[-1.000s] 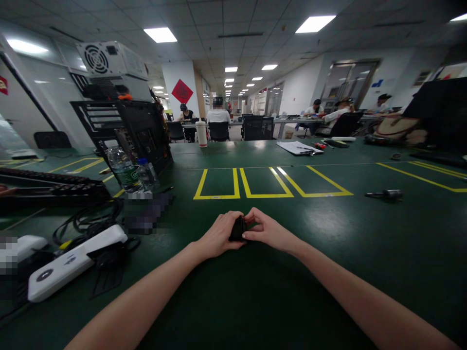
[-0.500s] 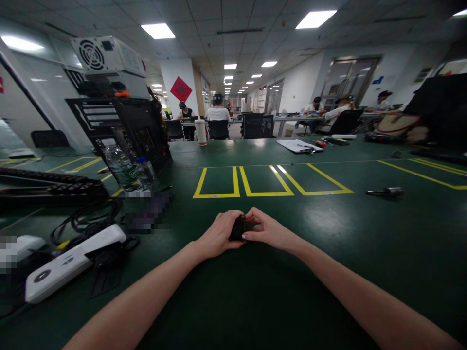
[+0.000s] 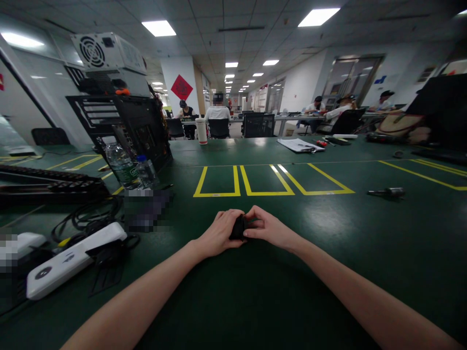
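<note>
A small black object [image 3: 239, 227] sits between both my hands on the green table [image 3: 328, 253], just in front of me. My left hand [image 3: 219, 233] is curled around its left side. My right hand [image 3: 268, 227] pinches its right edge with thumb and fingers. Most of the black object is hidden by my fingers, so I cannot make out what it is. Beyond my hands, three yellow taped rectangles [image 3: 266, 181] mark the table.
To the left lie a white power strip [image 3: 69, 262], black cables [image 3: 91, 218], two water bottles [image 3: 126, 167] and an open black computer case [image 3: 124, 131] with a power supply [image 3: 109, 53] on top. A screwdriver [image 3: 386, 192] lies at right. Papers [image 3: 299, 145] and seated people are farther back.
My hands stay together on the black object, almost still. The view has shifted slightly.
</note>
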Available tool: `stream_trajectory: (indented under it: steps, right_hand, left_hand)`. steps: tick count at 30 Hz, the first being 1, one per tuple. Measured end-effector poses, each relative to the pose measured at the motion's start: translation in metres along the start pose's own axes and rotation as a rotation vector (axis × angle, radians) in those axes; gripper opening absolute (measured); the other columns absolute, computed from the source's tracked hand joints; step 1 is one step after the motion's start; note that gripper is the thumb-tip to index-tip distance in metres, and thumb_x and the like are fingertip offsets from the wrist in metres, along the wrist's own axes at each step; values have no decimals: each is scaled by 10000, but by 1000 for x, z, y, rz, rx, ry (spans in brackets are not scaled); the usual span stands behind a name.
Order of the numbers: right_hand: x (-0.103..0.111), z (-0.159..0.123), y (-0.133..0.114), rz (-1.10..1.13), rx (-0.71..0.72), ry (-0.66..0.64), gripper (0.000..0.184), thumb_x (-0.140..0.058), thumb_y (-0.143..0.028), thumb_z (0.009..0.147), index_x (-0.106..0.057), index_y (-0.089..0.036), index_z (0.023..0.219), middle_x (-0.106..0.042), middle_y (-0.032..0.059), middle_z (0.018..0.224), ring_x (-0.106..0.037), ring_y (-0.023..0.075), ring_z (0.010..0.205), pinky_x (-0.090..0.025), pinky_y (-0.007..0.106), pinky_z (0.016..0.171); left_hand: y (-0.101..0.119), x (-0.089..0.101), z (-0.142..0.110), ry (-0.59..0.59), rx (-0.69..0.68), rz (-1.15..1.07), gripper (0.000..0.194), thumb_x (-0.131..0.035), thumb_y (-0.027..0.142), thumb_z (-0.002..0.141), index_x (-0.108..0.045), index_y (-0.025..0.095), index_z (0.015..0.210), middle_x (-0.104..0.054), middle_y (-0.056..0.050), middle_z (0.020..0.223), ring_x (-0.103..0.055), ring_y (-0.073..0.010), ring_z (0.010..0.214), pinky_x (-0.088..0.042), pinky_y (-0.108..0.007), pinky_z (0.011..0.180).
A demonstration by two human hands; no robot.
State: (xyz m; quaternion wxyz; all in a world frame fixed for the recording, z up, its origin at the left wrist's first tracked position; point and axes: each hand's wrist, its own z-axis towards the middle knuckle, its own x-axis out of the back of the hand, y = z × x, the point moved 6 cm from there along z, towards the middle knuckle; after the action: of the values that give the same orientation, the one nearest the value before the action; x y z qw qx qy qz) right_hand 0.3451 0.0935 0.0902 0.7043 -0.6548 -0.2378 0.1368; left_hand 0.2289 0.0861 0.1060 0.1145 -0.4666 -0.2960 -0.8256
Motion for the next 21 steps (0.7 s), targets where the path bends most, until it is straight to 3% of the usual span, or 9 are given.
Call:
stream_trajectory:
  steps: [9, 13, 17, 21]
  right_hand:
    - [3, 0, -2, -21, -30, 89, 222, -581, -320, 734, -455, -190, 862, -537, 21, 895, -549, 168, 850, -473, 373, 764]
    - [1, 0, 4, -36, -73, 36, 267, -583, -322, 731, -454, -186, 921, -531, 37, 938, -548, 170, 863, -480, 380, 763]
    - [1, -2, -3, -38, 8, 9, 330, -677, -249, 646, -453, -188, 881, -526, 24, 949, -534, 180, 923, -465, 374, 799]
    - [3, -2, -3, -50, 3, 43, 228, -608, -306, 716, -462, -192, 849, -526, 25, 931, -535, 176, 891, -471, 378, 779]
  left_hand:
    - [0, -1, 1, -3, -3, 7, 611, -634, 271, 699, -271, 208, 1187, -465, -75, 1108, -447, -229, 1028, -320, -379, 873]
    - [-1, -1, 1, -8, 7, 9, 602, -631, 266, 702, -273, 208, 1183, -463, -80, 1106, -453, -231, 1019, -324, -383, 864]
    - [0, -1, 1, -14, 4, 8, 585, -619, 257, 713, -269, 215, 1180, -462, -80, 1112, -449, -236, 1029, -323, -383, 865]
    - [0, -1, 1, -13, -1, 6, 608, -630, 259, 703, -265, 219, 1188, -457, -76, 1122, -446, -234, 1036, -319, -377, 870]
